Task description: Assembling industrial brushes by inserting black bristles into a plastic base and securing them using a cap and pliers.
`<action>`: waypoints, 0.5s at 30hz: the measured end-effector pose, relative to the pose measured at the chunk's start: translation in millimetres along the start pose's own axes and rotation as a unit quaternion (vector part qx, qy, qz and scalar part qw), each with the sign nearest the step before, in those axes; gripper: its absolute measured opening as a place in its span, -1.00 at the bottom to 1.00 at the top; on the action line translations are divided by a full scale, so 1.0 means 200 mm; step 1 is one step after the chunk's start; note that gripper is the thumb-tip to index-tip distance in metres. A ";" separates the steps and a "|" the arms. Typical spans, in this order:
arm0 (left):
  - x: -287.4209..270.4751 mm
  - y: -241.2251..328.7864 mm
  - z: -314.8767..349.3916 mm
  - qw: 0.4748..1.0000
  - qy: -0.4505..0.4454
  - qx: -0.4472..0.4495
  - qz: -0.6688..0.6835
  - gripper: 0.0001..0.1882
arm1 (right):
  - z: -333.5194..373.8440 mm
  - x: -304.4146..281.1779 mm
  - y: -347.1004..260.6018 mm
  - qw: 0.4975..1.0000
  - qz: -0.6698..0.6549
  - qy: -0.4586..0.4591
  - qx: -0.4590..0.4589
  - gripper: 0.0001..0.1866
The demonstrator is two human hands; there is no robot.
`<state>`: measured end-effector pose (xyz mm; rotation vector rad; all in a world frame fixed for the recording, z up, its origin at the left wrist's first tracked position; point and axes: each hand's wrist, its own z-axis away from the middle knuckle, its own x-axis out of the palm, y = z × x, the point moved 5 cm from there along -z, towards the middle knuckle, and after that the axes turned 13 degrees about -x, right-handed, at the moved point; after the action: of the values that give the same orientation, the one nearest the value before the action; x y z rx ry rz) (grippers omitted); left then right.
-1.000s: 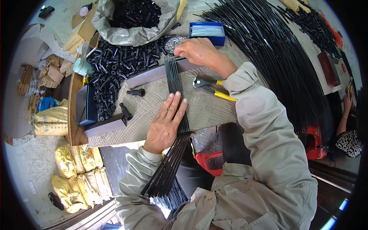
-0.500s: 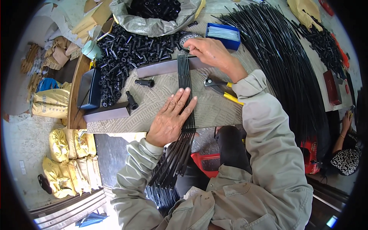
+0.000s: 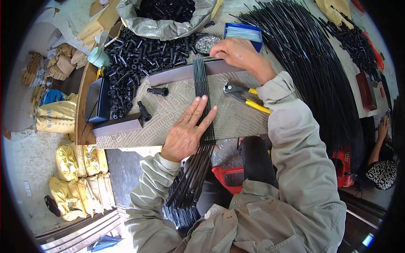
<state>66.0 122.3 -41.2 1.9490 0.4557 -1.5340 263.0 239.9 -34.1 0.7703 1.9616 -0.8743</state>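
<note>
My left hand (image 3: 185, 130) lies flat, fingers spread, on a row of thin black rods (image 3: 201, 82). The rods cross a long grey metal bar (image 3: 173, 74), and their thicker near ends fan out past the table edge above my lap. My right hand (image 3: 240, 55) is curled in a pinch over the bar, just right of the rods' far ends; whatever its fingertips hold is hidden. Beyond those fingertips sits a round dish (image 3: 206, 43) of small shiny metal pieces. Pliers (image 3: 238, 93) with yellow grips rest below the right wrist. Two black fittings (image 3: 158, 91) lie left of the rods.
Loose black fittings (image 3: 143, 55) are heaped at the far left, below a woven sack (image 3: 168, 29) of more. A blue box (image 3: 258, 45) holds pale strips. Long black rods (image 3: 303, 63) cover the right side. At far right, another person's arm (image 3: 375, 152) shows.
My right hand has drawn from the dish toward the right and slightly nearer, uncovering the metal pieces. My left hand stays on the rods. The whole view has shifted slightly.
</note>
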 end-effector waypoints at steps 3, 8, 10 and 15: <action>0.00 0.00 0.00 1.000 -0.002 -0.003 0.002 -0.13 | -0.03 0.05 0.01 0.998 -0.048 0.008 -0.027 -0.91; -0.02 0.02 0.01 0.998 0.014 -0.011 -0.063 -0.12 | -0.01 -0.13 0.11 0.977 0.063 0.203 -0.026 -0.89; -0.02 0.02 0.00 0.995 0.025 -0.009 -0.093 -0.11 | 0.05 -0.28 0.23 0.960 0.143 0.237 0.037 -0.89; -0.01 0.02 0.01 1.000 0.006 0.011 0.018 -0.04 | 0.04 -0.25 0.44 0.978 0.152 -0.015 0.142 -0.91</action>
<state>65.4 117.9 -38.0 1.9744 0.4085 -1.5117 357.0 274.4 -19.3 1.1812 1.6532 -0.9804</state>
